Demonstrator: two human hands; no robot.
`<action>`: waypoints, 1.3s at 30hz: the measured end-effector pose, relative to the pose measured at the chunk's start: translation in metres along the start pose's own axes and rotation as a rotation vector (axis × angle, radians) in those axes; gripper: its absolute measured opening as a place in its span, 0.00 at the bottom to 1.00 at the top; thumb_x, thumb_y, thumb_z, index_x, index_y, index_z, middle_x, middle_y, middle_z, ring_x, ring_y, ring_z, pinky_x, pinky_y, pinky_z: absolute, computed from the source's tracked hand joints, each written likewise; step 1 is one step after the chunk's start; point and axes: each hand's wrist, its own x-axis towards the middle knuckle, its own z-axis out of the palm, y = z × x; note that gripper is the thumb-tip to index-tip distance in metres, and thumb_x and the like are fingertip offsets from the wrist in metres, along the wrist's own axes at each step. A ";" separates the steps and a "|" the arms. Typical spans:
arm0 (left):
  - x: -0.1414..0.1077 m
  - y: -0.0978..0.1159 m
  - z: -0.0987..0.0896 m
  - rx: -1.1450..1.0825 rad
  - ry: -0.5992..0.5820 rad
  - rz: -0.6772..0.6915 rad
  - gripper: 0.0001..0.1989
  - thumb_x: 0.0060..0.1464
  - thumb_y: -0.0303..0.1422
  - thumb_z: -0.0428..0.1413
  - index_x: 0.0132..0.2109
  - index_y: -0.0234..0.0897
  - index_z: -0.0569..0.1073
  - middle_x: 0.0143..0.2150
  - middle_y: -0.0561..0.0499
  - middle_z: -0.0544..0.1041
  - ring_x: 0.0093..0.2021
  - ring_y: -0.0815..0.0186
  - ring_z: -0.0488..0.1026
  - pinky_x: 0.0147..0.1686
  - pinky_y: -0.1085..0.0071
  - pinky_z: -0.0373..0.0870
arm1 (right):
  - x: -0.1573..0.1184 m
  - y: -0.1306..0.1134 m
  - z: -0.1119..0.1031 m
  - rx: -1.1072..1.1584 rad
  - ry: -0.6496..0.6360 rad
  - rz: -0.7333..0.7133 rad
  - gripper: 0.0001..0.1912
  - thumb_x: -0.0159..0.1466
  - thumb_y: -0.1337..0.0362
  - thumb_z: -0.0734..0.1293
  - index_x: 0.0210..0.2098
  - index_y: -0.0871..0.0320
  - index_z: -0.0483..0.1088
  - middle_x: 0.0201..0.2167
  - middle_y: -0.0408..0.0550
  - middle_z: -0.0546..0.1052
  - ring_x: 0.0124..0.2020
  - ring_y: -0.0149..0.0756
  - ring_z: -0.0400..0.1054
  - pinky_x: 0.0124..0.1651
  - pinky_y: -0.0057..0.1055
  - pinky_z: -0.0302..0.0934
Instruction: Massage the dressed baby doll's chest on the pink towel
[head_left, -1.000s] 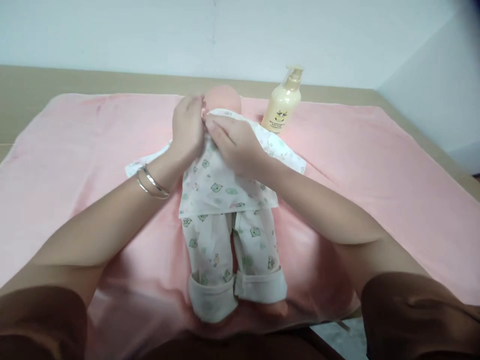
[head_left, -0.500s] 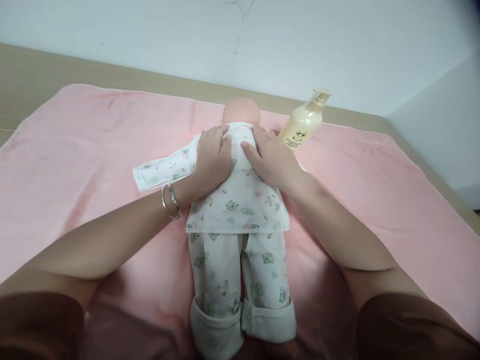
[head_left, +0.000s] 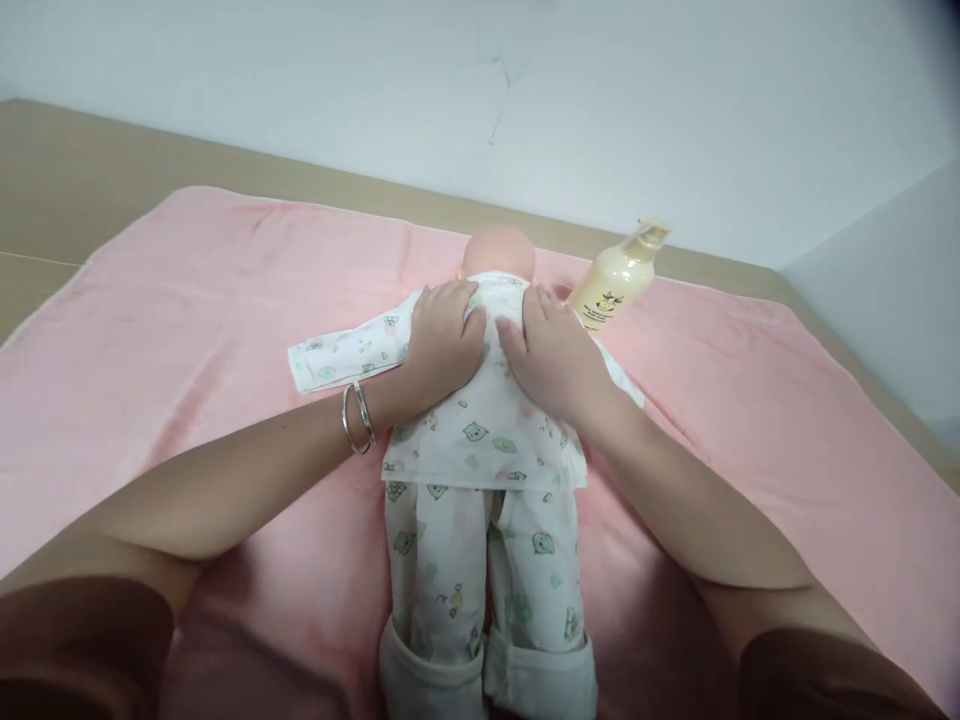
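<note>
A doll (head_left: 499, 253) in a white printed top (head_left: 480, 440) and matching trousers (head_left: 450, 570) lies with its head away from me; no face shows. My left hand (head_left: 446, 340) rests flat on the upper left of the top, thumb apart from the fingers. On the upper right of the top lies my right hand (head_left: 559, 350), palm down, its thumb pointing inward. Neither hand grasps anything. The doll's left-side sleeve (head_left: 349, 345) is stretched out on the blanket, while the right-side one is partly hidden by my right hand and forearm.
Beyond my right hand, a yellowish pump bottle (head_left: 615, 280) is on the pink blanket (head_left: 247, 270). The blanket covers a wooden surface (head_left: 135, 150) that meets a pale wall (head_left: 337, 90) at the back.
The whole view has shifted, so the doll, bottle and hands appear slightly lower and farther right. Both hands remain on the doll's upper back area.
</note>
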 end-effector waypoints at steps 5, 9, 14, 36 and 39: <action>0.001 -0.001 -0.005 0.059 -0.006 0.090 0.18 0.62 0.31 0.41 0.50 0.35 0.73 0.53 0.40 0.78 0.55 0.54 0.73 0.60 0.54 0.68 | -0.021 -0.021 0.003 0.037 0.000 -0.241 0.32 0.69 0.66 0.50 0.69 0.72 0.55 0.73 0.61 0.55 0.75 0.47 0.44 0.77 0.51 0.40; -0.005 0.002 -0.007 0.126 -0.019 0.179 0.20 0.63 0.30 0.41 0.54 0.33 0.72 0.58 0.39 0.75 0.60 0.54 0.70 0.65 0.51 0.63 | 0.002 -0.006 0.002 0.112 -0.040 -0.098 0.32 0.71 0.62 0.50 0.70 0.74 0.53 0.73 0.62 0.53 0.75 0.48 0.43 0.76 0.50 0.40; -0.010 0.005 -0.009 0.148 -0.069 0.235 0.24 0.65 0.32 0.40 0.60 0.28 0.69 0.64 0.36 0.70 0.67 0.51 0.64 0.69 0.48 0.57 | 0.017 0.007 -0.003 0.051 -0.009 0.069 0.29 0.74 0.55 0.49 0.60 0.71 0.66 0.65 0.69 0.67 0.69 0.56 0.57 0.69 0.52 0.54; 0.015 0.009 -0.027 0.230 -0.272 0.050 0.16 0.65 0.37 0.43 0.44 0.32 0.72 0.45 0.38 0.78 0.46 0.52 0.74 0.52 0.53 0.72 | -0.009 -0.012 -0.006 -0.079 0.039 -0.094 0.26 0.72 0.62 0.52 0.61 0.75 0.64 0.64 0.69 0.67 0.68 0.55 0.58 0.70 0.48 0.51; 0.004 0.013 -0.022 0.312 -0.197 0.152 0.18 0.64 0.34 0.42 0.49 0.27 0.72 0.50 0.33 0.76 0.54 0.48 0.72 0.58 0.50 0.68 | 0.003 -0.002 -0.006 0.038 -0.021 -0.072 0.25 0.72 0.62 0.52 0.60 0.69 0.65 0.66 0.65 0.67 0.68 0.52 0.59 0.68 0.47 0.55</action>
